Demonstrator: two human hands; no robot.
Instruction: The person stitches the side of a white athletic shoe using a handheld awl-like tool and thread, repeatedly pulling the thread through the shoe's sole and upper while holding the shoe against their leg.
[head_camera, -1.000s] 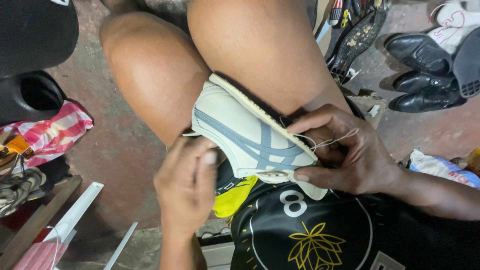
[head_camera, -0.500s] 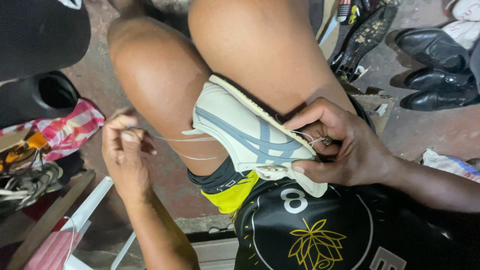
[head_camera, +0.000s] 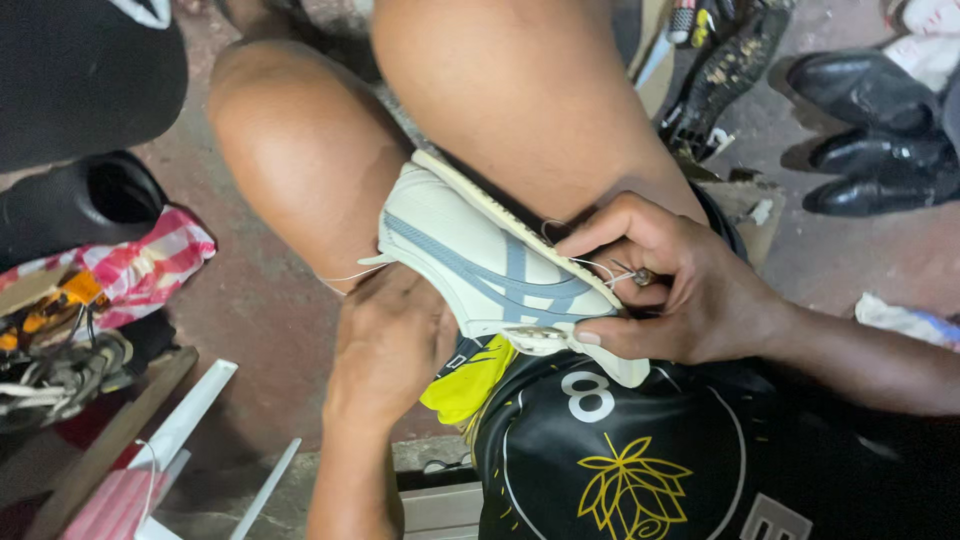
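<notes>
A cream sneaker (head_camera: 480, 255) with grey-blue stripes is wedged sole-up between my knees. My left hand (head_camera: 390, 335) presses against its near side at the heel end, and a thin white thread (head_camera: 345, 276) runs from it across my thigh. My right hand (head_camera: 665, 285) grips the sneaker's toe end along the sole edge. Its fingers pinch a small metal awl or needle (head_camera: 635, 273) with thread looped at the seam.
Black leather shoes (head_camera: 860, 130) lie on the concrete floor at upper right. A black boot (head_camera: 85, 205), a red-checked cloth (head_camera: 140, 265) and a pile of laces and shoes (head_camera: 50, 370) sit at left. White strips (head_camera: 190, 420) lie at lower left.
My left hand, which had pulled the thread out to the left half a second ago, has come back against the sneaker. The right hand stays on the sole edge.
</notes>
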